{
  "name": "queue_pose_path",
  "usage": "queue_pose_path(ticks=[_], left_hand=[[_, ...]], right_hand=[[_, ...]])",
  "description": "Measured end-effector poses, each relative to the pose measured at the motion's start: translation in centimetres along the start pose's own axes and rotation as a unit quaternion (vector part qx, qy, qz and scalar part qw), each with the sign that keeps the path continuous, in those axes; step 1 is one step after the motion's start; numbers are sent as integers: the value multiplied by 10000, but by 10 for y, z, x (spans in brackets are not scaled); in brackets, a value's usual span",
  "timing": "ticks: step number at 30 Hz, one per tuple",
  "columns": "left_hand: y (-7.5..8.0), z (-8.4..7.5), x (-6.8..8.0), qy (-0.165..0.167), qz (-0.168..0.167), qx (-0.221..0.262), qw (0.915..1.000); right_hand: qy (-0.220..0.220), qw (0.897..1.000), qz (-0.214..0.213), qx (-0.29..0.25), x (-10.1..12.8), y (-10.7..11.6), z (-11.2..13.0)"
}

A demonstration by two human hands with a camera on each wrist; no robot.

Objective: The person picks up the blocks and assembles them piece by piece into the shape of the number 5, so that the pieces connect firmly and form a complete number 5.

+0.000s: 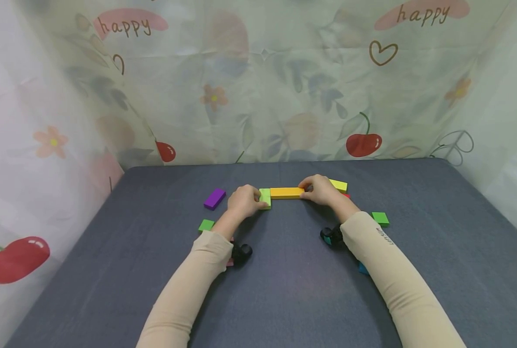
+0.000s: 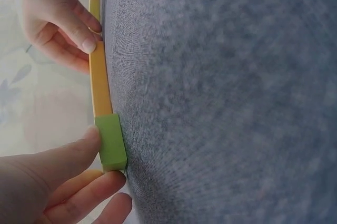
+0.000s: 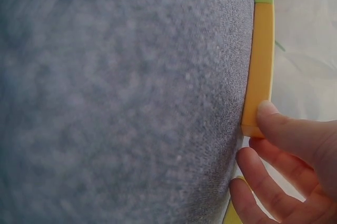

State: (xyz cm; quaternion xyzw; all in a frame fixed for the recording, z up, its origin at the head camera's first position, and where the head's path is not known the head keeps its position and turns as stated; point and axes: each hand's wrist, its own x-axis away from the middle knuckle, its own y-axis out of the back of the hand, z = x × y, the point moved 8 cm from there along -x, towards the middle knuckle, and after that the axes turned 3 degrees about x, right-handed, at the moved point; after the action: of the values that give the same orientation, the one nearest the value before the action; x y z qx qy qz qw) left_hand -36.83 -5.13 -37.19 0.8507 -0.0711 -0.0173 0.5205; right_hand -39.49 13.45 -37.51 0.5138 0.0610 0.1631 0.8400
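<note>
A long orange block point(image 1: 287, 193) lies on the grey table point(image 1: 293, 290), with a light green block point(image 1: 265, 197) butted against its left end. My left hand point(image 1: 251, 199) pinches the green block point(image 2: 111, 145) between thumb and fingers. At the orange block's right end point(image 3: 260, 66), my right hand point(image 1: 311, 189) pinches it with the thumb on the near side. Just behind the right hand lie a yellow-green block point(image 1: 339, 184) and a red block point(image 1: 347, 195), which is mostly hidden.
A purple block point(image 1: 214, 198) and a small green block point(image 1: 206, 224) lie left of my left hand. Another green block point(image 1: 380, 218) sits right of the right forearm, and a blue piece point(image 1: 362, 268) peeks from under it. Patterned curtains point(image 1: 258, 96) surround the table.
</note>
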Motion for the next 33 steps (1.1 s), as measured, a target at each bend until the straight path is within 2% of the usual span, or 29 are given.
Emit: queue_pose_path(ticks=[33], left_hand=[[2,2,1,15,-49,9,10000]], right_hand=[[51,9999,-66,63,0,0,1]])
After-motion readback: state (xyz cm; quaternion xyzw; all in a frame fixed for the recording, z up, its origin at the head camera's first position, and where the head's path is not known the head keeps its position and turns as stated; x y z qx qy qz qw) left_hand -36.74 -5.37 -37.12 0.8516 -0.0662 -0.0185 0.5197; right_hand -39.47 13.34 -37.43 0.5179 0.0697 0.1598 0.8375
